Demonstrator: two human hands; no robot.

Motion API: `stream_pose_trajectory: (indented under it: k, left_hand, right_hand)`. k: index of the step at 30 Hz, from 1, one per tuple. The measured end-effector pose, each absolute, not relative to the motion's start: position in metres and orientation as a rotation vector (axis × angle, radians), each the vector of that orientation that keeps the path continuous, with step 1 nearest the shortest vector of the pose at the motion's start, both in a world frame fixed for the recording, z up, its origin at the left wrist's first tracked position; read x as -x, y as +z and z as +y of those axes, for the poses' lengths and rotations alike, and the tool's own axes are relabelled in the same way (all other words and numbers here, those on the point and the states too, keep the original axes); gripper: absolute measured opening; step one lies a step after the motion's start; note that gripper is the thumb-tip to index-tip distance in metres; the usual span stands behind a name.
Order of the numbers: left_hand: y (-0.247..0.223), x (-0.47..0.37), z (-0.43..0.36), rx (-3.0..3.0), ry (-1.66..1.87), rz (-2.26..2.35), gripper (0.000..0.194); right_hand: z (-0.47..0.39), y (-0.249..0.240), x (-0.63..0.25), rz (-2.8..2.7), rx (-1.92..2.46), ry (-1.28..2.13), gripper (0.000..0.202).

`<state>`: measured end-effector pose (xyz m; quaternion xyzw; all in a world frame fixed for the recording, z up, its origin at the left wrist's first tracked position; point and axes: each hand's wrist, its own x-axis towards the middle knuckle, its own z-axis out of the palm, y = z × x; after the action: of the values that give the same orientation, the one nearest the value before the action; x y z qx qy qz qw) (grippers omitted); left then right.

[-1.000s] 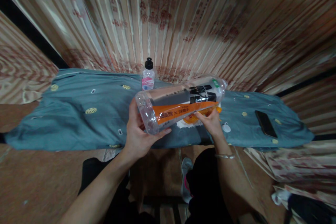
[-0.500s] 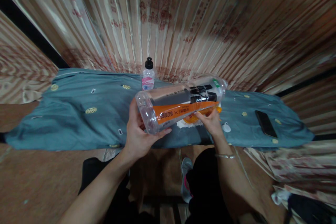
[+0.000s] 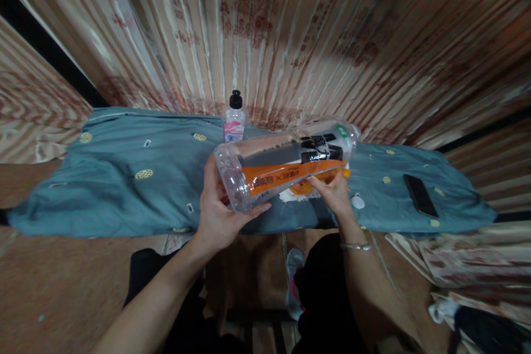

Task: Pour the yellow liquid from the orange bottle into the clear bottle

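Observation:
A large clear plastic bottle (image 3: 286, 157) with an orange and black label lies tilted on its side in the air, its base to the left and its neck to the upper right. My left hand (image 3: 219, 207) is wrapped round the base end, thumb along the underside. My right hand (image 3: 336, 193) grips the lower side nearer the neck, with the fingers partly hidden behind the bottle. Below it, an orange object (image 3: 302, 188) and something white and frayed (image 3: 286, 197) show in part on the cloth. Close to my right wrist lies a white round disc (image 3: 358, 201).
A small bottle (image 3: 234, 128) with a black cap and pink label stands at the back of the blue-green cloth (image 3: 116, 188). A dark phone (image 3: 420, 195) lies at the right. Behind hangs a patterned curtain (image 3: 257, 27). My legs are below the front edge.

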<state>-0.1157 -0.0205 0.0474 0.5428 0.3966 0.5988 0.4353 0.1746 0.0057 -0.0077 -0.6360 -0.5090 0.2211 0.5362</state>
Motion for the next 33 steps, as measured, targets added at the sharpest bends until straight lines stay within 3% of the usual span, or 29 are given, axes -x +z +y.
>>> stream_pose_trajectory:
  k: [19,26,33]
  left_hand:
    - [0.0477,0.1166,-0.0200,-1.379,1.468,1.034,0.089]
    - [0.0488,0.1156,-0.0201,-1.363,1.480,1.002,0.073]
    - [0.0483,0.1156,-0.0200,-1.368,1.504,1.023,0.078]
  right_hand:
    - [0.0056,-0.0082,-0.1744,-1.215,1.502,0.556,0.065]
    - [0.0048,-0.0042,-0.1718,-1.200,1.513,0.528,0.062]
    - [0.0047,-0.0035,-0.1721,-1.219,1.511,0.564,0.061]
